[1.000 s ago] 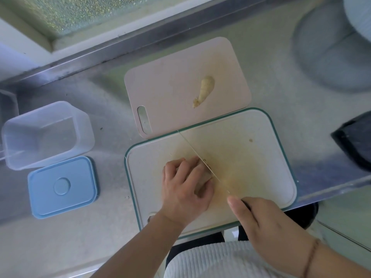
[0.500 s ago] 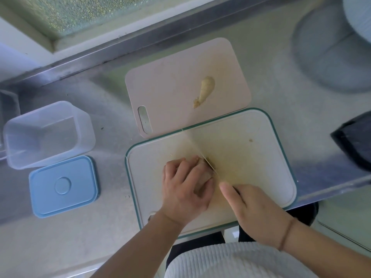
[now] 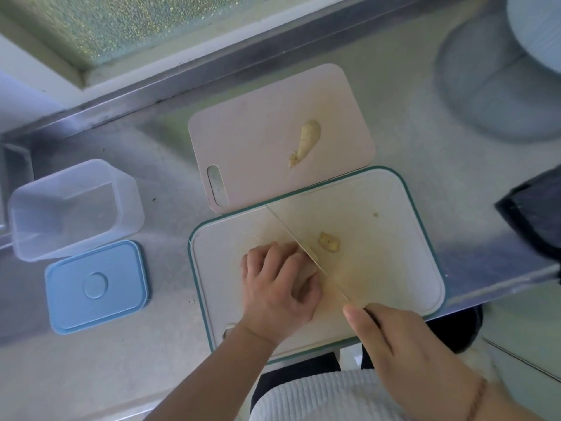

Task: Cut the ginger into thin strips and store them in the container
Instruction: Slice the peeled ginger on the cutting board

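At the left of the frame a clear plastic container [image 3: 73, 208] stands open on the steel counter [image 3: 170, 183], with nothing visible inside it. Its blue lid [image 3: 96, 286] lies flat just below it in the frame, apart from the rim.

There are two cutting boards: a pink board [image 3: 258, 141] in the upper centre, and a white board with a green rim [image 3: 403, 247] below it, overlapping the pink board's lower edge. Ginger shows in three places. One long peeled piece of ginger [image 3: 306, 142] lies on the pink board. One small cut-off chunk [image 3: 328, 241] lies on the white board, just right of the knife blade [image 3: 299, 243]. A third ginger piece [image 3: 311, 253] is mostly hidden under the left hand [image 3: 277, 288], whose fingers are curled down, pressing it to the board just left of the blade. The right hand [image 3: 403, 344] grips the knife handle, fingers wrapped round it and the thumb stretched forward along the top.

Compared with half a second ago, the right hand has drawn back toward the lower right, the blade shows longer across the board, and the small chunk now lies in view to the blade's right.
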Tool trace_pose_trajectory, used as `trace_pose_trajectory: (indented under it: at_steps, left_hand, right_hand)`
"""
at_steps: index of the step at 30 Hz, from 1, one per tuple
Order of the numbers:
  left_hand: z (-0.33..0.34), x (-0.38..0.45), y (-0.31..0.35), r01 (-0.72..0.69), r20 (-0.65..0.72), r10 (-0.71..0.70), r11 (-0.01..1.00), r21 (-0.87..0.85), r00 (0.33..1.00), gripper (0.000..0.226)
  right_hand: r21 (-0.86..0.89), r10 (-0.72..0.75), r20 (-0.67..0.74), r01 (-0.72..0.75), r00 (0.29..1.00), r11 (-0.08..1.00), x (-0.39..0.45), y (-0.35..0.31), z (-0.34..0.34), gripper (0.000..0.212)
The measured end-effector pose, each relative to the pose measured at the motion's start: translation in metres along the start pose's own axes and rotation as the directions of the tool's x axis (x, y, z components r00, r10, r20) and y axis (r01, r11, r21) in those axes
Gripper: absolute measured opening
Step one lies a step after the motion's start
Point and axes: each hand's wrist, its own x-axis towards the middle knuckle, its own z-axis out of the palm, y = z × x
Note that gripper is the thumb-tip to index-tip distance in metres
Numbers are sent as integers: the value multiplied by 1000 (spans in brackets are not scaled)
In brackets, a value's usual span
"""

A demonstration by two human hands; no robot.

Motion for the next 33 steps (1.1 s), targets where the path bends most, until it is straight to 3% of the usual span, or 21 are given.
trace_pose_trajectory:
  at_steps: [3,7,10,13,16,19,24,28,33]
  left_hand:
    - [0,0,1,2,3,-2,1000,-1,1000,32]
    - [1,0,0,-4,-2,4,1000,-9,1000,31]
    - [2,-1,-1,-10,3,10,1000,-17,1000,33]
    - [3,0,-1,-21,-4,21,999,-27,1000,32]
    - [4,1,-1,-29,-6,29,999,-39,1000,15]
    - [4,1,-3,-11,14,11,1000,-22,1000,13]
    - [5,-1,-6,-11,51,11,1000,6,999,21]
    - [5,0,-4,-48,16,48,999,-24,999,11]
    - [4,3,0,-59,-45,58,998,-23,997,21]
  right_hand:
    - [-12,48,-6,-48,999,999,-5,5,4,88]
    - [-61,-65,-132,58,989,996,-7,10,8,93]
    - [-60,-1,-79,-4,997,998,-8,5,5,102]
    - [-80,7,46,-3,999,997,3,-2,-1,80]
    - [-10,-52,76,53,996,999,24,-12,-1,60]
    - [2,-45,74,45,996,999,24,-8,1,65]
    - [-43,127,109,-123,986,991,-12,13,0,96]
    - [-24,-46,64,47,997,999,29,-3,6,68]
    - [-9,-97,77,98,992,995,57,-16,11,73]
